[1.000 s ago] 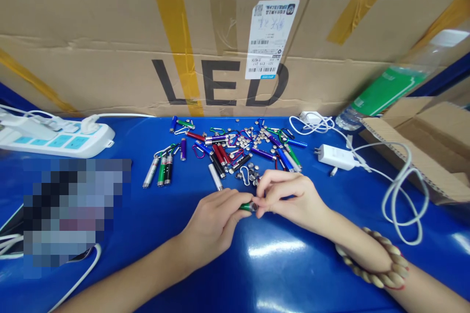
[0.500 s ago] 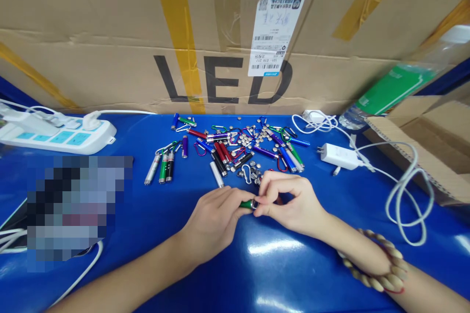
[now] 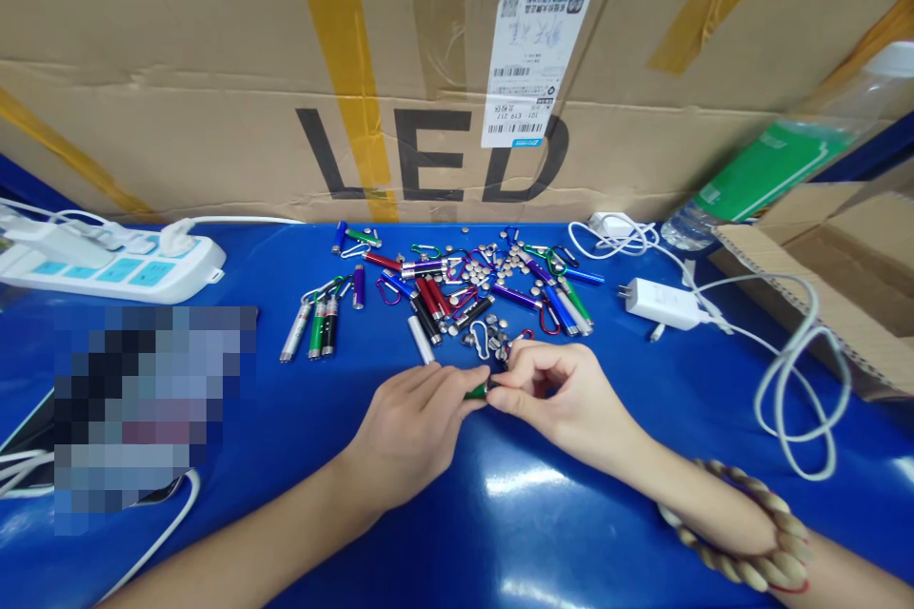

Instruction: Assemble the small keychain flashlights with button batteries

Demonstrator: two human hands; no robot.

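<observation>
My left hand [image 3: 410,433] is closed around a small green flashlight tube [image 3: 475,392], and only its end shows past my fingers. The thumb and fingertips of my right hand [image 3: 567,395] pinch together at that end, over a small dark piece that I cannot make out. Just beyond my hands lie a silver flashlight tube [image 3: 421,340], a silver carabiner clip [image 3: 480,339] and small dark metal end parts [image 3: 498,340]. Farther back are loose button cells [image 3: 480,272], with red tubes [image 3: 432,296] and purple tubes [image 3: 515,296] scattered around them.
Three assembled keychain flashlights [image 3: 315,330] lie left of the pile. A white power strip [image 3: 178,281] and a blurred-out device [image 3: 135,409] sit farther left. At right are a white charger [image 3: 661,304], looped cable, an open carton [image 3: 792,300] and a bottle [image 3: 771,166]. A large cardboard box [image 3: 235,143] stands behind.
My right fingertips have closed in tighter on the end of the green tube, and its open end is now mostly covered. My left hand keeps its hold. The pile looks unchanged.
</observation>
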